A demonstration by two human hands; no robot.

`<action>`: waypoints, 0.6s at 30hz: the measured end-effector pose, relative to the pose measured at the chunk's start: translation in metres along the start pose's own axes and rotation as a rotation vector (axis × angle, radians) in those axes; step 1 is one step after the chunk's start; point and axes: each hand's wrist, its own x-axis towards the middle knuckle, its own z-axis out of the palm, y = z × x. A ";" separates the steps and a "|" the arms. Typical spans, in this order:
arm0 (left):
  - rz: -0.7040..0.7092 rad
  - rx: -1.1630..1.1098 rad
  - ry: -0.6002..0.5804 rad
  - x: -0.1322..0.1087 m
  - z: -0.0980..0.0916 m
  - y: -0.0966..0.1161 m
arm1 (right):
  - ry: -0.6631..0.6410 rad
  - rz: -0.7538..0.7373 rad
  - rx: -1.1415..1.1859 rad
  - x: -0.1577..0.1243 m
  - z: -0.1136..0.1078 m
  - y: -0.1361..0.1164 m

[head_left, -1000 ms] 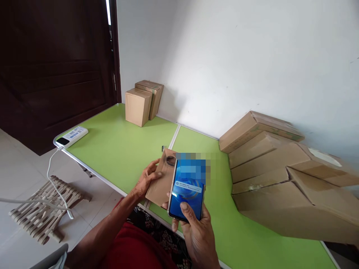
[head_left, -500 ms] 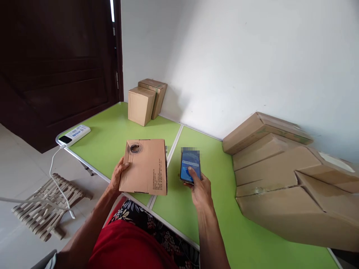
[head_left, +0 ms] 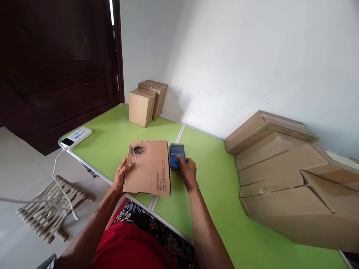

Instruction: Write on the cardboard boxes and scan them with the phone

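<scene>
A flat cardboard box [head_left: 148, 168] with a taped round mark near its top left corner lies on the green table [head_left: 117, 138] in front of me. My left hand [head_left: 121, 178] grips its left edge, fingers curled over the top. My right hand [head_left: 187, 172] holds a phone [head_left: 176, 154] with a lit blue screen, low on the table just right of the box, thumb on the screen.
Two small upright boxes [head_left: 146, 102] stand at the back by the wall. A stack of large flattened cartons [head_left: 283, 175] fills the right side. A white power bank [head_left: 76, 136] with a cable lies at the table's left corner. A folded wooden mat [head_left: 47, 213] is on the floor.
The phone came down from in front of my face to the table beside the box. The box went from tilted up to lying flat, still in my left hand.
</scene>
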 end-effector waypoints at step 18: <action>-0.002 0.113 0.030 -0.007 0.012 0.000 | 0.056 -0.179 -0.133 -0.038 -0.024 -0.033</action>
